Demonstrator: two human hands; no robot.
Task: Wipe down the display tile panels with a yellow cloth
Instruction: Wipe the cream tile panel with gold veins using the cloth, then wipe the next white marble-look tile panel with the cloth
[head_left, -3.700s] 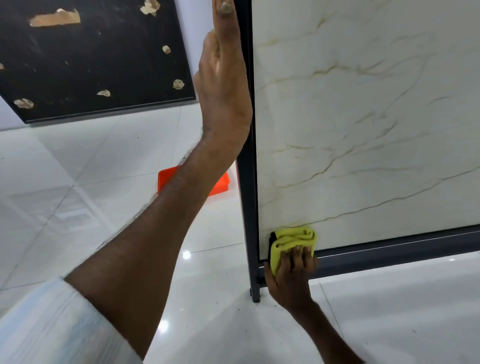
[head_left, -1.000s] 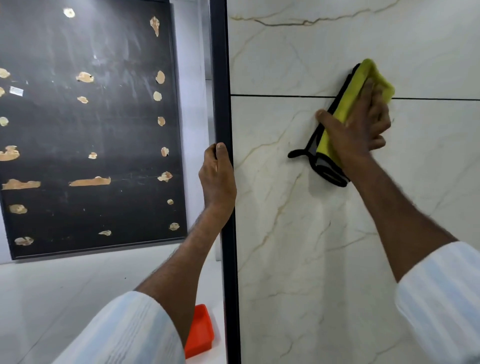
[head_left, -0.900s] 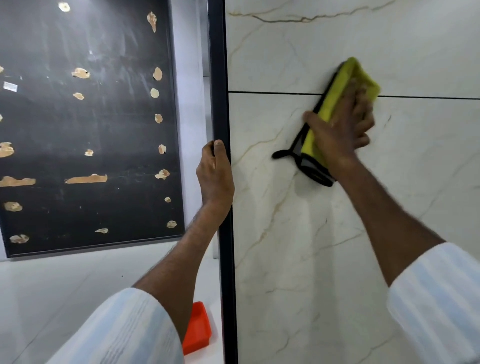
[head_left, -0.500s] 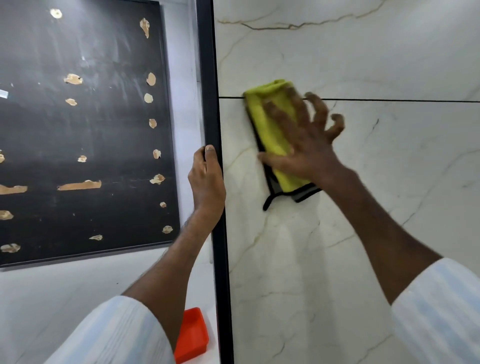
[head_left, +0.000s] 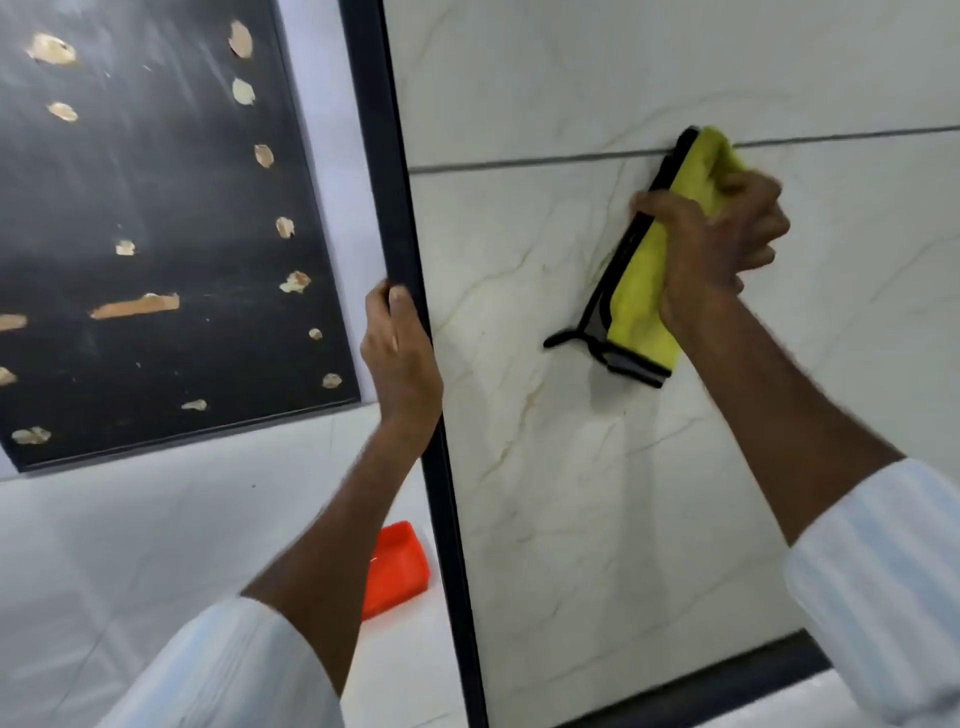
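A tall white marble tile panel (head_left: 597, 493) with thin gold veins stands in a black metal frame (head_left: 395, 218). A dark joint line crosses it near the top. My right hand (head_left: 717, 244) grips a folded yellow cloth (head_left: 649, 291) with black trim and presses it against the panel just below that joint. The cloth's lower corner and a black loop hang out under my wrist. My left hand (head_left: 397, 358) holds the frame's left upright, thumb on its front edge.
A black tile panel (head_left: 156, 218) with gold flecks leans against the wall at the left. An orange plastic tray (head_left: 395, 571) lies on the glossy white floor (head_left: 130, 545) behind the frame. The frame's bottom rail shows at the lower right.
My right hand swept the cloth from the panel's left edge back to the right, its fingers now curled on the cloth. My left hand kept its hold on the frame.
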